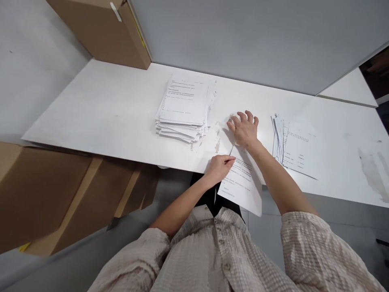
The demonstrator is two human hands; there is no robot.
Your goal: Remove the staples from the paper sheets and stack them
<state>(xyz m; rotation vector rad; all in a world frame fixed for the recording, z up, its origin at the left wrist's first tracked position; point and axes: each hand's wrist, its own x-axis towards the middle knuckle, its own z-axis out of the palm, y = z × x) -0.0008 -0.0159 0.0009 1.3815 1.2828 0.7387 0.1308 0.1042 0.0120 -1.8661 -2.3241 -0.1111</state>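
Observation:
A printed white sheet [243, 182] lies over the near edge of the white table [115, 113], half hanging off it. My left hand [219, 167] pinches the sheet's left edge with closed fingers. My right hand [244, 129] lies on the table at the sheet's far end, palm down, fingers curled slightly over something small and pale that I cannot make out. A thick, untidy stack of printed papers [185, 109] sits to the left of my hands. A thinner pile of sheets [296, 146] lies to the right.
A cardboard box [106, 28] stands at the table's back left against the grey partition [258, 36]. Larger cardboard boxes [54, 190] sit on the floor at the left, below the table edge. Worn patches [372, 172] mark the tabletop at the right.

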